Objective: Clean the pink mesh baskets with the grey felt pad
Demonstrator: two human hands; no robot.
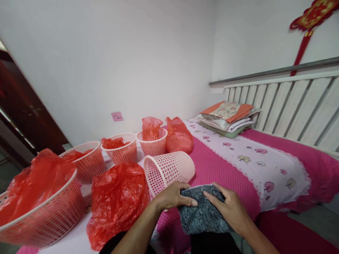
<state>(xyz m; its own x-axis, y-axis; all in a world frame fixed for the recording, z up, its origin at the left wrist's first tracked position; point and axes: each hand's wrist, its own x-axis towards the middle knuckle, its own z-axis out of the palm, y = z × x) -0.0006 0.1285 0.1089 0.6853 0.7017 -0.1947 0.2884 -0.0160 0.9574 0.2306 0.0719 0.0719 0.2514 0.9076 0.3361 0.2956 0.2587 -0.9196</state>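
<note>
A dark grey, speckled piece of fabric (202, 215) hangs between my two hands near the bed's front edge; its exact kind does not show. My left hand (174, 197) grips its upper left edge, with the thumb on top. On the upper right edge, my right hand (228, 204) holds it with the thumb and fingers closed round the cloth. Just beyond my left hand, a pink plastic basket (176, 167) lies on its side, its opening facing left. A crumpled red plastic bag (118, 201) rests to the left of my left forearm.
Several upright pink baskets (90, 165) with red bags stand along the left and back. A full red bag (179, 135) sits by the wall. Folded bedding (229, 114) is stacked at the back right of the bed (225, 162). A white slatted headboard (286, 106) borders the right.
</note>
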